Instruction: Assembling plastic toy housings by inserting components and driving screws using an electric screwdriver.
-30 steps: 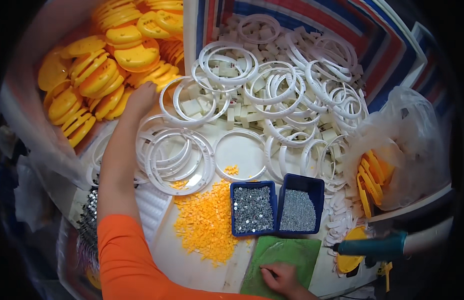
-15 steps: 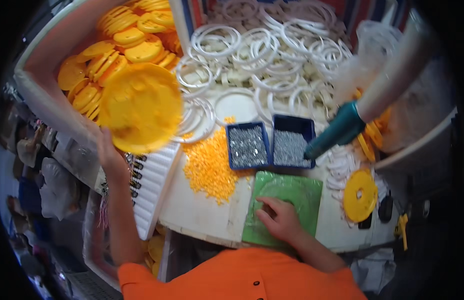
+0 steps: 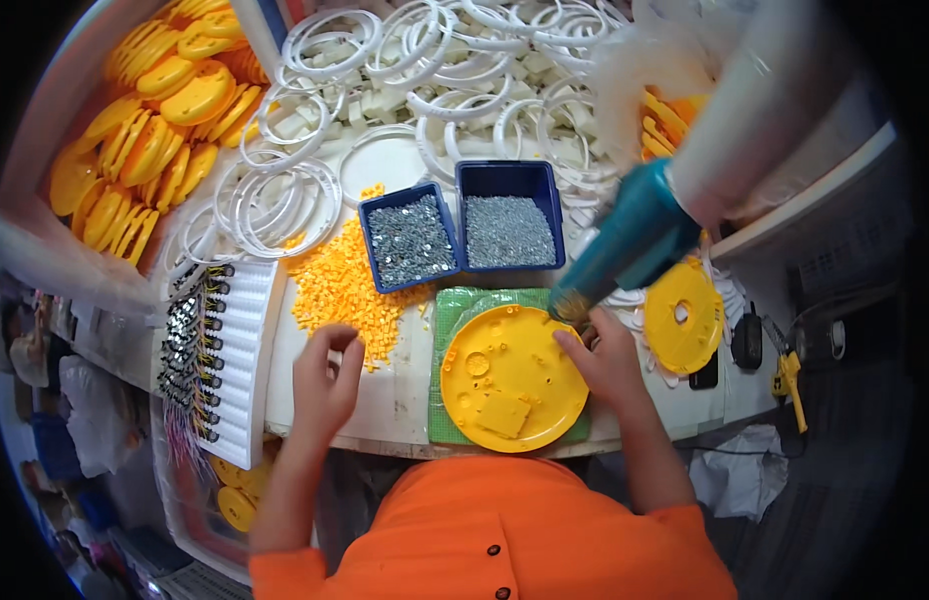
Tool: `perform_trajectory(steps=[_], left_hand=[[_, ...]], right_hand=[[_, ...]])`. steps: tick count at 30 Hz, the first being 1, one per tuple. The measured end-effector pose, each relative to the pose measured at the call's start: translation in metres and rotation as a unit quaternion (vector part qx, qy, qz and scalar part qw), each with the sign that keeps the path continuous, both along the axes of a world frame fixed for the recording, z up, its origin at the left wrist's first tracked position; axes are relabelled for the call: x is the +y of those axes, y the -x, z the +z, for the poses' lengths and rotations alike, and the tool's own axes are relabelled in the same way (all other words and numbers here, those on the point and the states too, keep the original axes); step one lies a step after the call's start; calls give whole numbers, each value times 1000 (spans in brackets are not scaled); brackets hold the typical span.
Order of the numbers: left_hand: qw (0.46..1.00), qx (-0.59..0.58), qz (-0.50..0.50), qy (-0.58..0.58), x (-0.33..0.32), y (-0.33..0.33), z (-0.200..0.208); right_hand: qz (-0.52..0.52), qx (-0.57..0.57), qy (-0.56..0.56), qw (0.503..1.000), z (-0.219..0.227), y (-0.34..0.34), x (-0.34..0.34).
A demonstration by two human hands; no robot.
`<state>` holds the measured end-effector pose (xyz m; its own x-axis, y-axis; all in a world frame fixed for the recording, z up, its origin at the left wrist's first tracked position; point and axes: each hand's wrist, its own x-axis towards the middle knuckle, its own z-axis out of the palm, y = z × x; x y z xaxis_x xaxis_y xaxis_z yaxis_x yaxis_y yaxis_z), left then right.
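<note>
A round yellow plastic disc, with small posts and a square raised patch on its upper face, lies on the green pad. My right hand grips the disc's right rim, thumb on top; its other fingers are partly hidden. Just beside those fingers hangs the tip of a teal power tool. My left hand is loosely bent and open, with a gap between thumb and fingers and nothing visible in it. It is by the near edge of a heap of small yellow pieces.
Two blue bins hold small metal parts. White rings pile up behind them. A bin of yellow discs stands far left. A white ribbed tray with wired parts is at left. Another yellow disc and a yellow-handled tool lie right.
The yellow disc came from the left bin, in my left hand, onto the green pad. My left hand let go and drew back; my right hand moved to the disc's right rim.
</note>
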<state>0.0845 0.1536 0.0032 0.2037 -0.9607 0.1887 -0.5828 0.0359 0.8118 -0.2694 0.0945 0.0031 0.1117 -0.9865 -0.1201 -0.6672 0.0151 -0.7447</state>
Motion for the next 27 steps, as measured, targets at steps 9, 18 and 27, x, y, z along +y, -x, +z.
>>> perform_trajectory(steps=[9, 18, 27], left_hand=[[950, -310, 45, 10, -280, -31, 12], [932, -334, 138, -12, -376, -68, -31], [992, -57, 3, 113, -198, -34, 36]], right_hand=[[90, 106, 228, 964, -29, -18, 9], [90, 79, 166, 979, -20, -23, 6], [71, 38, 270, 959, -6, -23, 2]])
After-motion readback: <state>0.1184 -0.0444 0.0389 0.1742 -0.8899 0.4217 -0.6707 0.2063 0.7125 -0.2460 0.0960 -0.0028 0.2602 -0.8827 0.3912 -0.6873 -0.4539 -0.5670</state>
